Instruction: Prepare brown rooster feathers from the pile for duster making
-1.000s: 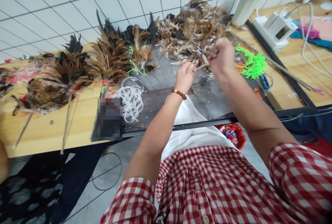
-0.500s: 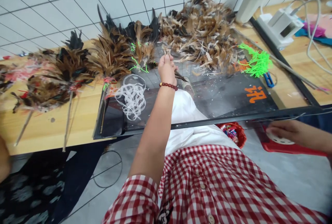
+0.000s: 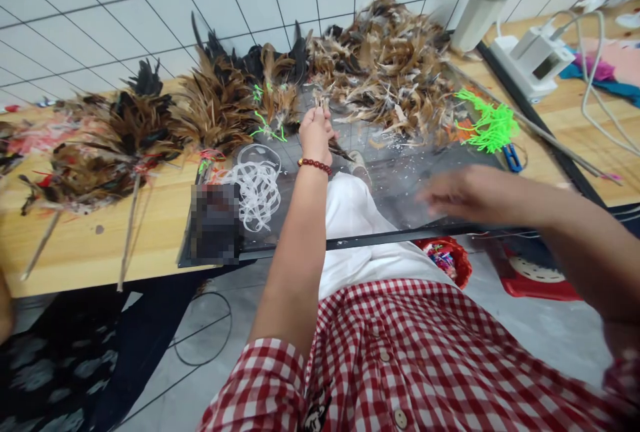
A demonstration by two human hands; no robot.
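My left hand (image 3: 316,133), with a beaded bracelet at the wrist, is closed round a small bunch of feathers (image 3: 341,151). Pale quill ends poke out above its fingers and dark tips hang below. Beyond it on the dark glass panel (image 3: 395,185) lies a big heap of loose brown feathers (image 3: 385,65). My right hand (image 3: 463,195) hovers over the panel's right front part, smeared by motion, so its fingers are unclear. Bright green strings (image 3: 490,122) lie just past it. A tangle of clear plastic strip (image 3: 257,192) rests to the left of my left forearm.
Feather bunches on sticks (image 3: 129,232) stand along the left of the wooden table (image 3: 85,259). At the right are a white bottle (image 3: 490,9), a power strip with chargers (image 3: 533,62) and a thin rod (image 3: 565,139). Below the edge sits a red basket (image 3: 463,265).
My right hand has come up from below the table edge at the right and moved left over the panel. My left hand keeps its hold on the feathers, nearly in place.
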